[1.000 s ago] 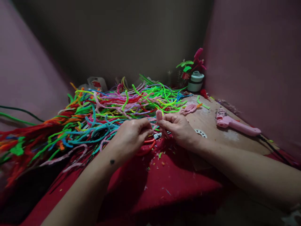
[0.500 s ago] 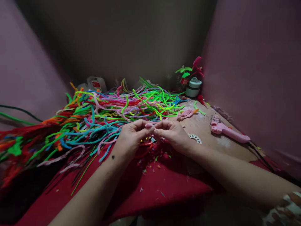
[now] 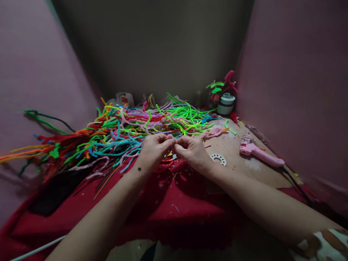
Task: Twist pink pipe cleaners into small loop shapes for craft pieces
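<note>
My left hand (image 3: 154, 151) and my right hand (image 3: 192, 152) meet over the near edge of a pile of coloured pipe cleaners (image 3: 152, 123). Between the fingertips shows a small bent piece of fuzzy pink pipe cleaner (image 3: 170, 137), mostly covered by the fingers. The left thumb and forefinger pinch it. My right fingers are pinched together right beside it, seemingly on its other end. Below the hands, the handles of something red (image 3: 164, 166) are partly hidden by the left hand.
On a brown board (image 3: 250, 174) to the right lie a pink glue gun (image 3: 262, 154) with a black cord, a white ring with holes (image 3: 218, 159) and a pink pipe-cleaner shape (image 3: 213, 133). A pale lidded container (image 3: 226, 104) stands behind. Scraps dot the red cloth (image 3: 190, 206).
The view has shifted, showing more of the pile's left end. My hands stay together at the pink pipe cleaner, whose visible part is now smaller between the fingers.
</note>
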Demonstrator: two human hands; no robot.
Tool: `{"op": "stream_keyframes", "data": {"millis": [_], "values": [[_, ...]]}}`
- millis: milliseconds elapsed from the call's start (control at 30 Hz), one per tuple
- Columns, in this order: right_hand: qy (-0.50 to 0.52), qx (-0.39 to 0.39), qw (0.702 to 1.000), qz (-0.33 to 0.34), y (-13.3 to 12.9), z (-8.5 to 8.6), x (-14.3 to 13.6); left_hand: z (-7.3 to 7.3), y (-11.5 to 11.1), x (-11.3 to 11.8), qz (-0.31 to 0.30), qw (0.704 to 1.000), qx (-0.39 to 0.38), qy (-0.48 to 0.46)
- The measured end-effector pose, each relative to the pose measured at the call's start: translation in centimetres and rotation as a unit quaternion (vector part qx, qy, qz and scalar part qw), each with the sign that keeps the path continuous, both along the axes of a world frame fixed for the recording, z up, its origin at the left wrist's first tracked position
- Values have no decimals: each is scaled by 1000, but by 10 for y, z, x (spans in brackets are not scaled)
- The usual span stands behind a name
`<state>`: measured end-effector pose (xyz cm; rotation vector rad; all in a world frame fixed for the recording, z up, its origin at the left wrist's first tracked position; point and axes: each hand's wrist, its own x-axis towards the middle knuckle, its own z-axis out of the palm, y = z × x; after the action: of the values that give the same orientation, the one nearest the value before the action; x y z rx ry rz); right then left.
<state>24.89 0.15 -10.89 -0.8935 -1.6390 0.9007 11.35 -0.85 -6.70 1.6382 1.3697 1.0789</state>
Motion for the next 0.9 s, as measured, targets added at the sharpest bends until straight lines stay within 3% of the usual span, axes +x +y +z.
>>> {"op": "stream_keyframes", "data": {"millis": [200,433,633,900], "values": [[6,-23,1000,-20,-6,0,-3,-2,0,0,5,994,52,97],[41,-95,995,-9,-9,1,-7,0,7,-1,-16,959,111,260],[23,-135,990,-23,-7,-3,-11,-1,8,-1,-37,948,106,298],[-102,-59,990,-84,-2,-7,-10,-13,12,-2,-69,947,139,281]]}}
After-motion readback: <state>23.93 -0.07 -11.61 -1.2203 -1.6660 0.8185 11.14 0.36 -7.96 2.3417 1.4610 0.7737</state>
